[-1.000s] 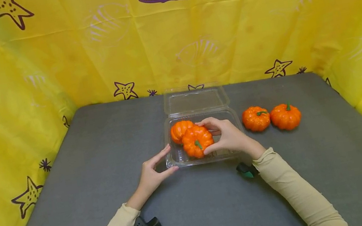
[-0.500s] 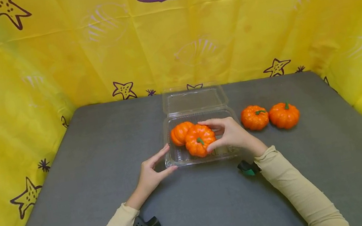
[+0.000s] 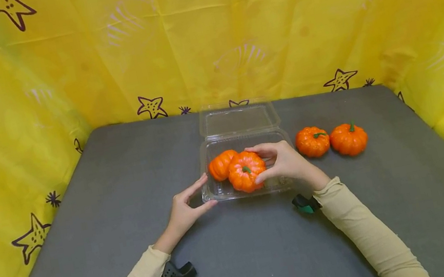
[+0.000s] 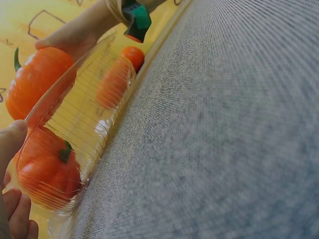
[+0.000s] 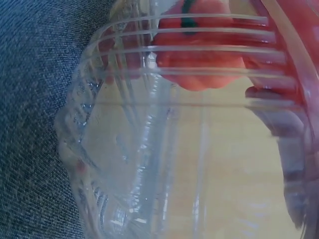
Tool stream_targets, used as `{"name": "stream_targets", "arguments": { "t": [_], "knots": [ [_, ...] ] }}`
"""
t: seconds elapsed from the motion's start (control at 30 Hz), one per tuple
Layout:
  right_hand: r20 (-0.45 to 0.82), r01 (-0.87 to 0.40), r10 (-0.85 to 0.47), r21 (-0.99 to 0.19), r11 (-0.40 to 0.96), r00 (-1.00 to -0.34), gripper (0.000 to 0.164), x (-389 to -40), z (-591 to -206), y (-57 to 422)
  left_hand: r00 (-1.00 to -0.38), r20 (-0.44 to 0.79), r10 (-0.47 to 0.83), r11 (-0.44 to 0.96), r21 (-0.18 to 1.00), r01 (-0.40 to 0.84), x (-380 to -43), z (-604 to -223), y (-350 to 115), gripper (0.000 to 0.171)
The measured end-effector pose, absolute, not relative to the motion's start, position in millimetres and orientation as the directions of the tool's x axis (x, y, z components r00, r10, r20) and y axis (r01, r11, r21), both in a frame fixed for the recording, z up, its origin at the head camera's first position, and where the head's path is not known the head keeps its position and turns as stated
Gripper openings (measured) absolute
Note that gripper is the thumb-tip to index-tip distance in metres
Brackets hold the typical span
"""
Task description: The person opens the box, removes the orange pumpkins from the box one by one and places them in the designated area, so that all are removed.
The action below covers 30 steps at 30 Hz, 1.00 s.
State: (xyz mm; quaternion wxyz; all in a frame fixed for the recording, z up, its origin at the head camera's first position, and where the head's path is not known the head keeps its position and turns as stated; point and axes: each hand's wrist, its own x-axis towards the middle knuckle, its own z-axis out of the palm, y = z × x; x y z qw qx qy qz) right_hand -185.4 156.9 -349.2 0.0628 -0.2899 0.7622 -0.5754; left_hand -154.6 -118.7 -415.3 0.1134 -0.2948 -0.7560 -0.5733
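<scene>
My right hand [image 3: 286, 164] grips an orange toy pumpkin [image 3: 247, 171] with a green stem, thumb in front and fingers behind. In the left wrist view this pumpkin [image 4: 42, 82] appears at the rim of the clear plastic clamshell box [image 3: 275, 187], its lower part behind the wall. A second pumpkin [image 3: 221, 166] lies inside the box at the left, seen through the ribbed wall in the left wrist view, stem sideways. My left hand [image 3: 183, 212] touches the box's front left corner, thumb and fingers spread and fairly straight. The right wrist view shows mostly the box's wall [image 5: 149, 124].
The box's lid [image 3: 238, 120] is folded back toward the yellow curtain [image 3: 207, 52]. Two more pumpkins stand right of the box on the grey tabletop [image 3: 244, 263], a nearer one [image 3: 312, 142] and a farther-right one [image 3: 349, 139].
The gripped pumpkin has shifted slightly right with my right hand. The pumpkin behind it has tipped a little. My left hand stays at the corner; the head view has shifted slightly.
</scene>
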Motion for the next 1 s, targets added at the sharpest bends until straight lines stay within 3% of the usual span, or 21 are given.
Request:
{"name": "stream_targets", "arguments": {
  "t": [0.8,1.0],
  "knots": [
    [0.171,-0.287,-0.53,-0.947,0.145,-0.83,0.064,-184.2,-343.3,161.9,-0.785,0.528,0.323,0.169,0.784,0.597,-154.5,-414.8,-118.2,0.055],
    [0.194,-0.291,-0.527,-0.951,0.108,-0.827,0.065,-193.9,-358.7,170.1,-0.787,0.526,0.323,0.173,0.785,0.595,-154.6,-414.7,-118.0,0.054]
  ]
}}
